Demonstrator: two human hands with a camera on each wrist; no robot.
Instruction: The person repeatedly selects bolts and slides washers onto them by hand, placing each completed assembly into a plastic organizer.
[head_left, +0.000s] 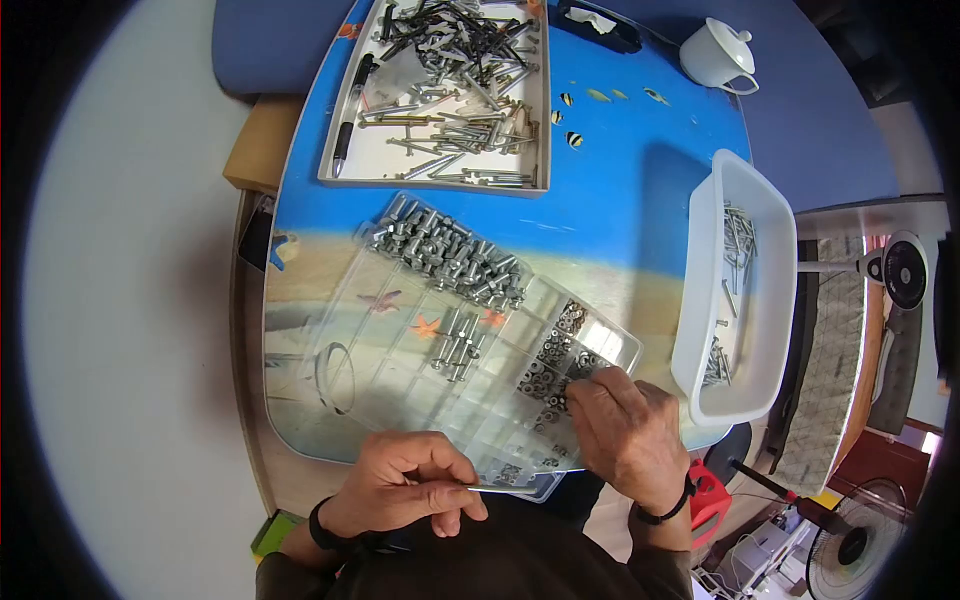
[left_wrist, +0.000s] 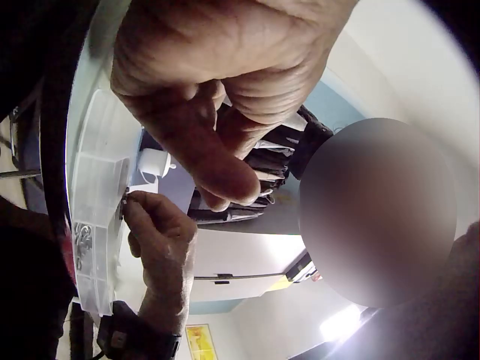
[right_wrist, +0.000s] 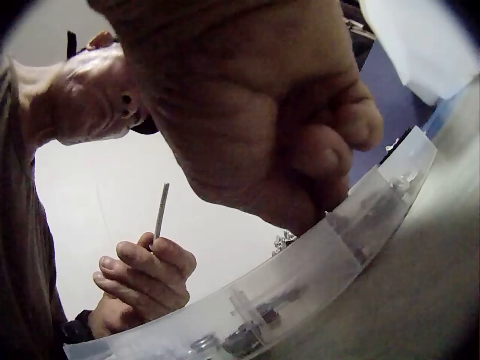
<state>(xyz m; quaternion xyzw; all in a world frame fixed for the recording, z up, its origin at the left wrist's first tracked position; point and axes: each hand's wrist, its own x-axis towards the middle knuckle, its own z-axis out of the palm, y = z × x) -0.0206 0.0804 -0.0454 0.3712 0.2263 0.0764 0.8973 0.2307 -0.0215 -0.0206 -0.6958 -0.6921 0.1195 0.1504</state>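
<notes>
The left hand (head_left: 415, 487) pinches a thin metal rod (head_left: 502, 489) between thumb and fingers, near the table's front edge; the right wrist view shows the rod (right_wrist: 161, 210) pointing up from that hand (right_wrist: 146, 289). To its right, the right hand (head_left: 628, 430) has its fingertips down in the nut compartments of a clear divided box (head_left: 400, 345). Small nuts and washers (head_left: 540, 378) lie around those fingertips; whether they hold one is hidden. Bolts (head_left: 450, 255) fill the box's far row, and several more (head_left: 457, 345) lie in a middle compartment.
A shallow tray (head_left: 325, 170) of screws, black pieces and a pen stands at the back left. On the right is a white bin (head_left: 705, 300) with long screws. A lidded white cup (head_left: 718, 55) and a black holder (head_left: 600, 28) stand at the back.
</notes>
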